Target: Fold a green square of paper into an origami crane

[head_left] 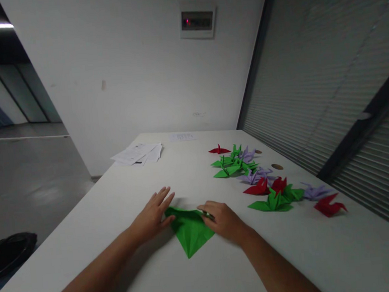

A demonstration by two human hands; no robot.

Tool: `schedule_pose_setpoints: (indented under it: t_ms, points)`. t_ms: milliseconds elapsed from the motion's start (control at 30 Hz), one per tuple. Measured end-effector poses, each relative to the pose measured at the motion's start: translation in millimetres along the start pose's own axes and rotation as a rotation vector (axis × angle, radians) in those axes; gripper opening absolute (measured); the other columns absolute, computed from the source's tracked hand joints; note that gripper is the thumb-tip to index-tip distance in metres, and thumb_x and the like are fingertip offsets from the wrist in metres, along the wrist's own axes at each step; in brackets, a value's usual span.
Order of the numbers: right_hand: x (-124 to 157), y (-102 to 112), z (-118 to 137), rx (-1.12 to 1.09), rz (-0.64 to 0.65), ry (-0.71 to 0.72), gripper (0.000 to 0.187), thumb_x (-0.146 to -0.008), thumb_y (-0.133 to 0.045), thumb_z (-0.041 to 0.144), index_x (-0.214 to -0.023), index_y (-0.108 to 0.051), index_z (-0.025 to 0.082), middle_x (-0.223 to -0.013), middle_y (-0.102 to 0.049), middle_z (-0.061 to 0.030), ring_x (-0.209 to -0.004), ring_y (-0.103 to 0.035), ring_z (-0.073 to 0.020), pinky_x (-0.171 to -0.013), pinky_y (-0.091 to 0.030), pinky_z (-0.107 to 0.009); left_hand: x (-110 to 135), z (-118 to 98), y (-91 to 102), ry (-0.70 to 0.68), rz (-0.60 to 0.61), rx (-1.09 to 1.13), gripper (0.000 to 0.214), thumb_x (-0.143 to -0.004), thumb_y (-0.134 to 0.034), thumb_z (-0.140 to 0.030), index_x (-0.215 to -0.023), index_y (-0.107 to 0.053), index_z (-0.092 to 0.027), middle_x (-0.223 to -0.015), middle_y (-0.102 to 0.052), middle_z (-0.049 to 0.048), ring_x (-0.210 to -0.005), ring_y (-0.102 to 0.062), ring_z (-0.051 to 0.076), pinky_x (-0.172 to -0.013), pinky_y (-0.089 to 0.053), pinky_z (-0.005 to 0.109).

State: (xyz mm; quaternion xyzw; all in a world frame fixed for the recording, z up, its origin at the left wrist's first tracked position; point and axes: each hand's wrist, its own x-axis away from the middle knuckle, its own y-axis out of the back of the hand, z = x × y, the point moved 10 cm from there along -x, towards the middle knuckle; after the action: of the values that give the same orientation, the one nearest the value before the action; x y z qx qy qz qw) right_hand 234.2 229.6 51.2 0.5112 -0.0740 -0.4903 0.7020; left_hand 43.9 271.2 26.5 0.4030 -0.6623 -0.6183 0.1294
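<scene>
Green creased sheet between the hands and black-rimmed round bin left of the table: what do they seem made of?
Green creased sheet: apparently matte paper, with fold lines and no shine.
Black-rimmed round bin: rim probably glossy plastic, perhaps a bag, from its faint sheen.

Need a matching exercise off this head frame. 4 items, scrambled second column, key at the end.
Column 1
1. Green paper sheet
2. Folded paper birds
3. Pile of printed papers
4. Wall panel

Column 2
A. Toward the far left of the table
B. Showing a small red light
C. Between the left hand and the right hand
D. In red, green and purple

Pairs: 1-C, 2-D, 3-A, 4-B
</scene>
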Motion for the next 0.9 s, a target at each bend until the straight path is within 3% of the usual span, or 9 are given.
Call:
schedule_pose_setpoints:
  t_ms: [100, 233, 300, 367, 500, 600, 700, 800, 900]
  points:
    - [0.6, 13.2, -10.2, -0.027, -0.138, -0.072, 0.024, -0.093, -0.055, 0.020, -0.108, -0.073, 0.017, -0.088, -0.072, -0.0076, -0.074, -0.065, -0.0200, -0.075, -0.054, -0.032, 0.0, -4.4, 21.0, 0.022, -0.157, 0.071, 0.058, -0.099, -0.059, -0.032, -0.155, -0.045, -0.023, -0.160, -0.045, 0.0177, -0.147, -0.044, 0.035, -0.119, -0.042, 0.056]
    - [3.9, 10.9, -35.5, -0.130, -0.224, -0.280, 0.023, -0.090, -0.058, 0.026, -0.108, -0.068, 0.018, -0.079, -0.070, -0.0034, -0.062, -0.061, -0.0176, -0.063, -0.052, -0.030, 1.9, -6.3, 43.9, 0.034, -0.271, 0.140, 0.032, -0.100, -0.055, -0.028, -0.130, -0.065, -0.021, -0.122, -0.064, 0.0146, -0.115, -0.063, 0.028, -0.100, -0.056, 0.046]
    - [6.1, 0.6, -49.4, -0.262, -0.222, -0.383, 0.035, -0.087, -0.061, 0.027, -0.121, -0.062, 0.019, -0.084, -0.072, -0.0032, -0.062, -0.063, -0.0173, -0.059, -0.053, -0.029, 0.6, -16.2, 46.2, -0.049, -0.227, 0.177, 0.025, -0.101, -0.052, -0.024, -0.119, -0.068, -0.019, -0.113, -0.066, 0.0131, -0.107, -0.064, 0.026, -0.093, -0.056, 0.041]
    - [9.3, -10.0, -63.3, -0.405, -0.230, -0.483, 0.053, -0.083, -0.065, 0.029, -0.134, -0.051, 0.020, -0.094, -0.075, -0.0054, -0.066, -0.068, -0.0189, -0.058, -0.055, -0.029, -0.6, -33.3, 38.6, -0.186, -0.105, 0.202, 0.023, -0.101, -0.052, -0.020, -0.115, -0.070, -0.020, -0.111, -0.068, 0.0118, -0.103, -0.064, 0.024, -0.090, -0.055, 0.038]
    - [16.9, -17.2, -86.8, -0.548, -0.284, -0.626, 0.071, -0.075, -0.070, 0.031, -0.140, -0.041, 0.022, -0.099, -0.077, -0.0075, -0.070, -0.073, -0.0224, -0.055, -0.057, -0.031, 3.0, -60.0, 17.1, -0.398, 0.083, 0.199, 0.018, -0.097, -0.061, -0.019, -0.110, -0.073, -0.022, -0.106, -0.074, 0.0097, -0.099, -0.067, 0.024, -0.090, -0.051, 0.036]
    - [20.6, -8.6, -97.8, -0.587, -0.349, -0.656, 0.067, -0.072, -0.071, 0.032, -0.132, -0.046, 0.020, -0.096, -0.076, -0.0076, -0.075, -0.073, -0.0231, -0.061, -0.059, -0.032, 5.1, -63.5, 8.4, -0.453, 0.110, 0.227, 0.015, -0.096, -0.063, -0.018, -0.106, -0.074, -0.023, -0.104, -0.076, 0.0092, -0.097, -0.070, 0.024, -0.091, -0.050, 0.036]
    - [28.9, 0.0, -109.8, -0.590, -0.385, -0.743, 0.060, -0.072, -0.070, 0.037, -0.126, -0.051, 0.020, -0.094, -0.074, -0.0061, -0.068, -0.070, -0.0207, -0.053, -0.054, -0.029, 5.7, -59.0, 6.3, -0.456, 0.106, 0.266, 0.020, -0.097, -0.062, -0.015, -0.110, -0.075, -0.023, -0.107, -0.077, 0.0095, -0.100, -0.070, 0.024, -0.093, -0.050, 0.037]
    - [34.6, 4.7, -116.9, -0.555, -0.351, -0.792, 0.051, -0.073, -0.070, 0.040, -0.120, -0.058, 0.020, -0.098, -0.072, -0.0061, -0.061, -0.065, -0.0172, -0.046, -0.044, -0.024, 6.2, -55.8, 7.2, -0.457, 0.110, 0.298, 0.024, -0.097, -0.060, -0.014, -0.114, -0.075, -0.023, -0.108, -0.078, 0.0095, -0.100, -0.071, 0.024, -0.095, -0.051, 0.037]
    - [32.5, 6.9, -117.2, -0.440, -0.255, -0.738, 0.027, -0.071, -0.071, 0.031, -0.095, -0.067, 0.018, -0.088, -0.073, -0.0049, -0.067, -0.065, -0.0177, -0.053, -0.045, -0.024, 6.4, -54.0, 7.3, -0.458, 0.121, 0.308, 0.023, -0.097, -0.060, -0.014, -0.112, -0.075, -0.023, -0.108, -0.078, 0.0103, -0.102, -0.071, 0.024, -0.096, -0.051, 0.037]
